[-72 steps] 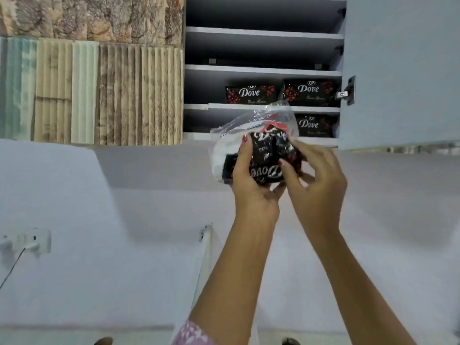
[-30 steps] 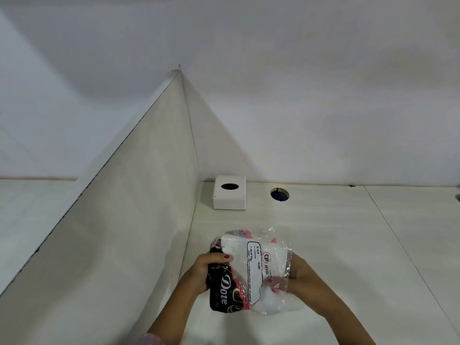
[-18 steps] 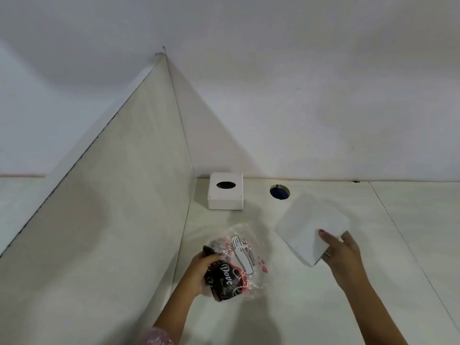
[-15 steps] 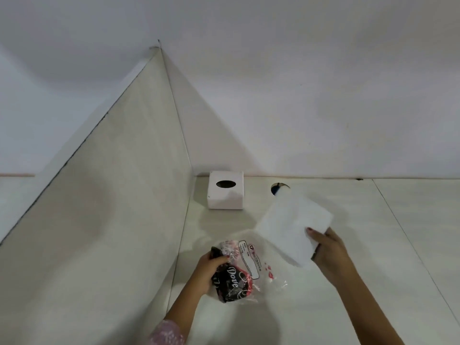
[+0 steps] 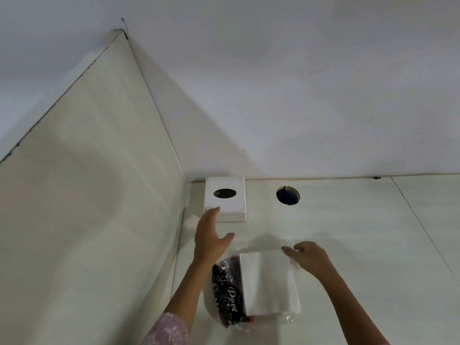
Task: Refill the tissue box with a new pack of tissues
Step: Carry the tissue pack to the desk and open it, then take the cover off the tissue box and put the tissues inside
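A white square tissue box (image 5: 232, 207) with a dark oval slot stands in the desk's back left corner. My left hand (image 5: 210, 236) is open, its fingertips touching the box's front left corner. A white stack of tissues (image 5: 267, 285) lies on the desk, partly on top of the black and clear wrapper (image 5: 226, 295). My right hand (image 5: 307, 258) rests on the stack's far right corner, fingers pressed on it.
A tall cream partition (image 5: 99, 195) borders the desk on the left. A round cable hole (image 5: 288, 195) with blue inside sits to the right of the box. A plain wall rises behind. The pale desk (image 5: 373, 245) stretches to the right.
My left hand has let go of the wrapper and reached forward to the tissue box. My right hand has brought the tissue stack down onto the wrapper on the desk.
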`<state>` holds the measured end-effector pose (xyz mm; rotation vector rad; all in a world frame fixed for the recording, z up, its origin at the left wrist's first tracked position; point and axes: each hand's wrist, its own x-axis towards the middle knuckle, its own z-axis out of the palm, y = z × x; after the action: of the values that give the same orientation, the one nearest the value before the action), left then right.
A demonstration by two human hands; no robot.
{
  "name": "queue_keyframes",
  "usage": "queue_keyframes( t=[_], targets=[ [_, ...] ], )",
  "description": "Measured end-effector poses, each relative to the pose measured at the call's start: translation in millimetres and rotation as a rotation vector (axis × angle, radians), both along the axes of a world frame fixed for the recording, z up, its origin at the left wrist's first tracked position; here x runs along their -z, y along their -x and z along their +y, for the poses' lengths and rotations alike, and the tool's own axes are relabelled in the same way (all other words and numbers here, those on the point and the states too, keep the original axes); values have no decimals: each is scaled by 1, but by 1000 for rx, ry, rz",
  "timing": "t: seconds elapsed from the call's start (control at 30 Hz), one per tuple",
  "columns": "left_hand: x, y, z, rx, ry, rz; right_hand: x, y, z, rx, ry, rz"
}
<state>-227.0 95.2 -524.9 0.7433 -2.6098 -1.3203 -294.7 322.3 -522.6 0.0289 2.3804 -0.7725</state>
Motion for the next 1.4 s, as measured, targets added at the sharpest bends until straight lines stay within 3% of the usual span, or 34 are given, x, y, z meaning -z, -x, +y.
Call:
queue_keyframes(
  t=[0.13,0.4,0.5,0.63,0.77,0.87,0.97,1.17,1.3,1.4],
  targets=[
    [8,41,0,117,539,-277,-10,8,-11,66,140,-9],
    [10,66,-17,237,811,-302,-7,-15,-3,71,264,103],
    [-3,69,-20,227,597,-308,-15,-26,2,150,349,97],
    [-33,27,-3,128,-78,-9,-43,-41,9,281,622,2],
    [-66,-43,41,251,-526,225,-85,-63,4,212,892,-176],
    [-83,-77,58,367,-592,278,-103,-80,-2,125,1090,-180],
    [-101,-99,62,443,-540,356,-120,-103,0,118,1181,-136],
    [-122,-139,74,488,-483,373,-131,-140,12,123,1136,-52],
    [-127,-155,74,462,-743,328,-130,-160,17,158,1123,80],
    [-134,-161,80,366,-893,120,-122,-178,14,130,1108,130]
  ],
)
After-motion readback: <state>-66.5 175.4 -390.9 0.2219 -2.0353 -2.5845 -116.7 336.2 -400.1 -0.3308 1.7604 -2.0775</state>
